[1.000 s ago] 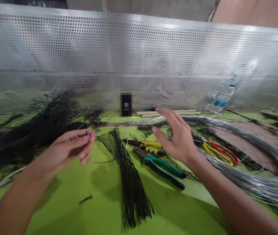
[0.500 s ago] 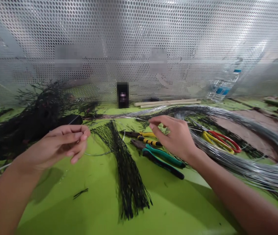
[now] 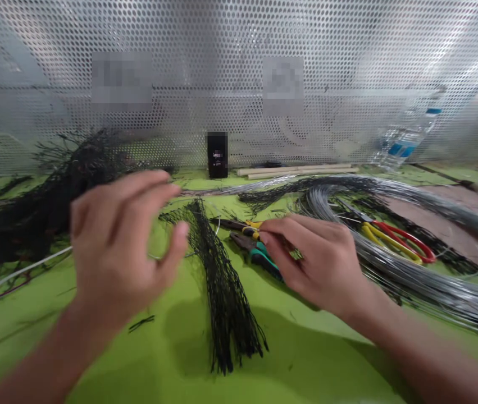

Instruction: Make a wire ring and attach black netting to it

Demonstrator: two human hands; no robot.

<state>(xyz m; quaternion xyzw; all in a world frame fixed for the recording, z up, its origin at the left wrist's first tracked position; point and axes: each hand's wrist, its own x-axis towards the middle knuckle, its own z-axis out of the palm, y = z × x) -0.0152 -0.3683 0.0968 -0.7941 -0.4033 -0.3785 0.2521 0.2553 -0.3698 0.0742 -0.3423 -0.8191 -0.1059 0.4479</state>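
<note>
My left hand (image 3: 121, 247) hovers blurred above the green table (image 3: 95, 359), fingers and thumb apart, with nothing clearly gripped. A thin wire (image 3: 23, 270) trails left from behind it. My right hand (image 3: 318, 264) is down on the table with its fingers curled together. Its fingertips close on the handle of the yellow-handled pliers (image 3: 242, 227), and its palm covers most of the green-handled pliers (image 3: 255, 253). A strip of black mesh netting (image 3: 222, 292) lies between the two hands.
A big coil of steel wire (image 3: 424, 280) fills the right side, with red and yellow scissors (image 3: 394, 241) on it. A heap of black netting (image 3: 36, 207) lies at the left. At the back stand a perforated metal screen (image 3: 239, 67), a small black device (image 3: 217, 154), wooden sticks (image 3: 297, 170) and a water bottle (image 3: 407, 140).
My right hand dropped from the air onto the pliers and curled its fingers. My left hand rose toward the camera and opened from its pinch on the thin wire. The view moved closer.
</note>
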